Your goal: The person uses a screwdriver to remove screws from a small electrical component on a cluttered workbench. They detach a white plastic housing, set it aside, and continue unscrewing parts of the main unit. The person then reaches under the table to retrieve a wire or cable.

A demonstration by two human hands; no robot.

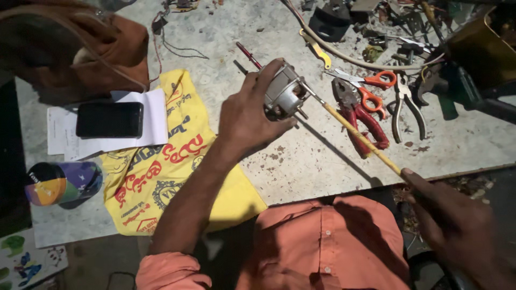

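Over the worktop's near edge my left hand (244, 121) grips the heavy, rigid motor (282, 94); right hand (451, 220) clamps the screwdriver (357, 134)

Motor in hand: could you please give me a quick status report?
Left hand grips small grey motor above bench. Right hand holds yellow-handled screwdriver, tip at motor. Red pliers and scissors lie beneath.

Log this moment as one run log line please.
left hand: grips small motor above bench | right hand: holds yellow-handled screwdriver, tip at motor | red pliers on bench
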